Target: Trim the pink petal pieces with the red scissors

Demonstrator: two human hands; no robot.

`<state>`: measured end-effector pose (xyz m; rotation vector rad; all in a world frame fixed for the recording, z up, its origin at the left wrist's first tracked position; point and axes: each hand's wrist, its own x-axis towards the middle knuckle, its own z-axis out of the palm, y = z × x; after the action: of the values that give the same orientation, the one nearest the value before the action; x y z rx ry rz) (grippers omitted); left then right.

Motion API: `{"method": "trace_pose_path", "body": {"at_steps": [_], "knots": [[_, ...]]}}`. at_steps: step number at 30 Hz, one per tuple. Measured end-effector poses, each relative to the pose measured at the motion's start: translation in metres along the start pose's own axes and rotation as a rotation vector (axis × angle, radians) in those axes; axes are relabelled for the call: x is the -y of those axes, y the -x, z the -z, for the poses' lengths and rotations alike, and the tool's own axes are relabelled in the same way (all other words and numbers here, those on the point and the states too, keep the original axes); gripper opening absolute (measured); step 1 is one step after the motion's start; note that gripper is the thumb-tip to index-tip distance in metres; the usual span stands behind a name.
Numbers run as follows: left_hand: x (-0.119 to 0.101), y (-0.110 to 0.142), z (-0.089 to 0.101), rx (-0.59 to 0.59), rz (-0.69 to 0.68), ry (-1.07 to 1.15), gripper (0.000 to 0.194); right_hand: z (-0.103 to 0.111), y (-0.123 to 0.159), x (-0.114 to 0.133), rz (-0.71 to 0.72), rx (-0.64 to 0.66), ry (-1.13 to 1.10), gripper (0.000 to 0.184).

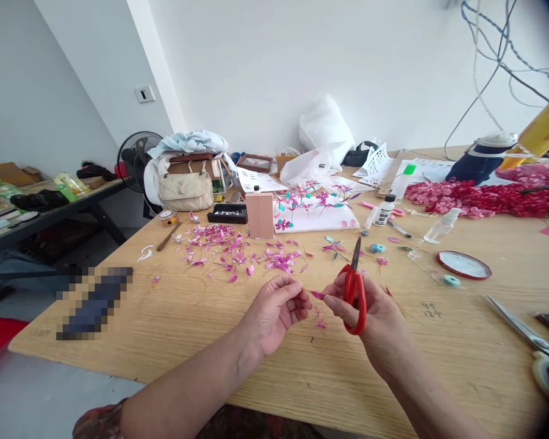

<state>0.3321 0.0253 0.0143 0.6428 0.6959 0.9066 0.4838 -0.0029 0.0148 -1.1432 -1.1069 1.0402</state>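
Observation:
My left hand [279,308] is closed in a pinch on a thin gold wire [306,289]. At the wire's right end sits a small magenta petal [318,295], pinched between the thumb and finger of my right hand [377,311]. That same hand also carries red-handled scissors [359,283] across its fingers, blades pointing up and away from me. Just below the petal, pink scraps [320,321] lie on the wooden table [201,347]. Beyond my hands spreads a scatter of pink and purple petals [281,259], some with wires.
A wooden block [260,214] stands beside a white pad with wired flowers [318,213]. Large scissors [524,326] and a tape roll [546,372] lie at the right. Behind are a spray bottle [443,225], a round red-rimmed lid [463,264] and pink flower bunches [466,198].

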Motion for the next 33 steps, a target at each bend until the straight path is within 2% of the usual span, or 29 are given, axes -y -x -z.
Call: {"method": "trace_pose_path", "body": {"at_steps": [3, 7, 9, 11, 13, 15, 17, 20, 26, 33], "knots": [[-0.011, 0.003, 0.002, 0.067, -0.025, -0.206, 0.023, 0.005, -0.004, 0.005, -0.055, 0.021, 0.016, 0.03], [-0.034, 0.002, 0.003, 0.167, -0.154, -0.8, 0.018, 0.007, -0.009, 0.015, -0.148, 0.115, 0.062, 0.031], [-0.043, -0.001, 0.004, 0.22, -0.153, -1.005, 0.018, 0.006, -0.011, 0.019, -0.177, 0.143, 0.067, 0.03], [-0.051, -0.003, 0.004, 0.234, -0.158, -1.089, 0.031, 0.004, -0.012, 0.021, -0.19, 0.16, 0.064, 0.029], [-0.057, -0.003, 0.004, 0.207, -0.231, -1.152, 0.042, 0.004, -0.013, 0.022, -0.184, 0.173, 0.059, 0.028], [-0.061, 0.0, 0.002, 0.213, -0.352, -1.268, 0.039, 0.004, -0.014, 0.022, -0.184, 0.18, 0.055, 0.028], [-0.062, 0.001, -0.001, 0.296, -0.412, -1.378, 0.026, 0.004, -0.015, 0.022, -0.192, 0.187, 0.043, 0.028], [-0.057, 0.0, -0.004, 0.369, -0.322, -1.357, 0.011, 0.003, -0.017, 0.023, -0.196, 0.205, 0.019, 0.03], [-0.043, -0.01, 0.003, 0.221, -0.055, -0.943, 0.004, 0.007, -0.02, 0.023, -0.212, 0.211, 0.032, 0.032], [-0.039, -0.004, 0.004, 0.15, -0.009, -0.765, 0.009, 0.017, -0.019, 0.017, -0.195, 0.228, -0.021, 0.027]]}}
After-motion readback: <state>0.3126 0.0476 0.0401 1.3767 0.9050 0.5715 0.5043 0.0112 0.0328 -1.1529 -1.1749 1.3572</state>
